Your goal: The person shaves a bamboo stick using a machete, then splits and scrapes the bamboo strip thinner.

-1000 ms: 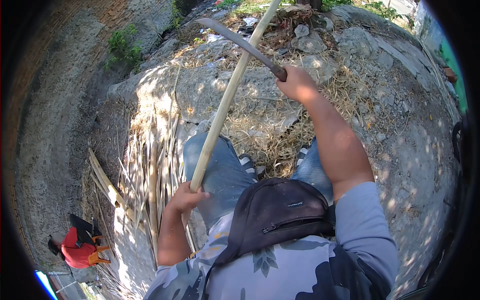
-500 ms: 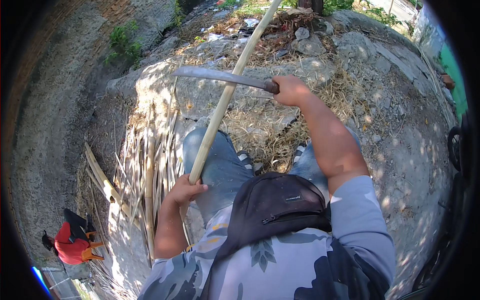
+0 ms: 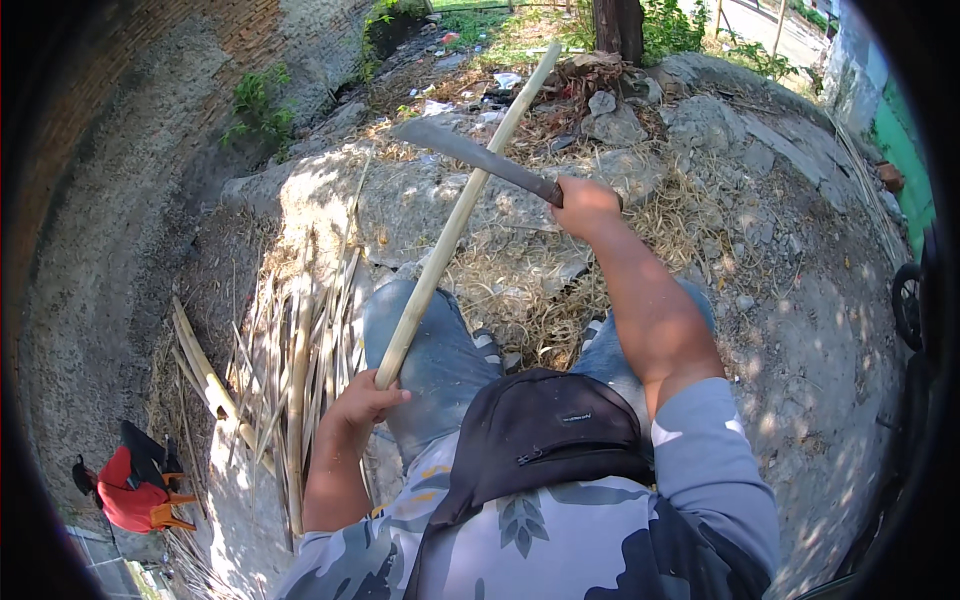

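Left hand [image 3: 365, 405] is wrapped around the near end of a long bamboo pole [image 3: 455, 220] that slants up and away over the knees. Right hand [image 3: 583, 203] is clenched on the handle of a machete [image 3: 470, 155] (blade touching the pole). Split bamboo strips [image 3: 295, 370] lie just left.

Split strips [image 3: 300, 370] lie in a heap on the ground at the left, on dry straw [image 3: 520, 290]. A black bag [image 3: 545, 430] sits at the waist. Lower left stands a red object [image 3: 130, 490]. A tree trunk [image 3: 618, 25] rises at top; weeds [image 3: 255, 100] grow by the brick wall [image 3: 90, 150].
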Demonstrator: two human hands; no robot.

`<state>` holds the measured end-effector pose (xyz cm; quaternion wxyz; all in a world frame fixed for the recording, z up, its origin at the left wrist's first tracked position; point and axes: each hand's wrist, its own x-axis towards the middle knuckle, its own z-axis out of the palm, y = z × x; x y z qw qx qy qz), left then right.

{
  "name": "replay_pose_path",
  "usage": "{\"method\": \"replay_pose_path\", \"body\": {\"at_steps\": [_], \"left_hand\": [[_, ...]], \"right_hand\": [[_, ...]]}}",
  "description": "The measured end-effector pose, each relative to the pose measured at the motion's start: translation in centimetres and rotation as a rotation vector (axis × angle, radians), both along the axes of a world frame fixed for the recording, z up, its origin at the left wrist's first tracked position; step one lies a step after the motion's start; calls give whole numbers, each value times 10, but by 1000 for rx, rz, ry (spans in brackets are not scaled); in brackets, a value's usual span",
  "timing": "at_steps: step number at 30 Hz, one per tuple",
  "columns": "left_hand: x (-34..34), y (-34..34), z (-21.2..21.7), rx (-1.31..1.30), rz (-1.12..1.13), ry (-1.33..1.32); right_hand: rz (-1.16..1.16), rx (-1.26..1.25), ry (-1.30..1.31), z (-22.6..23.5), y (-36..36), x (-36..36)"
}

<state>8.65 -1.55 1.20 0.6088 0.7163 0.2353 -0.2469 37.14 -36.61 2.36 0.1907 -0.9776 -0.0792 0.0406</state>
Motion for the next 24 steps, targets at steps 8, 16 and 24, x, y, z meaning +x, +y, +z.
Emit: {"method": "replay_pose_path", "body": {"at_steps": [8, 16, 24], "left_hand": [[0, 7, -8, 9, -22, -33], [-1, 11, -16, -44, 22, -34], [8, 14, -21, 9, -68, -29]], "right_hand": [[-13, 7, -61, 9, 12, -15], [523, -50, -107, 9, 45, -41], [550, -81, -184, -9, 27, -10]]}}
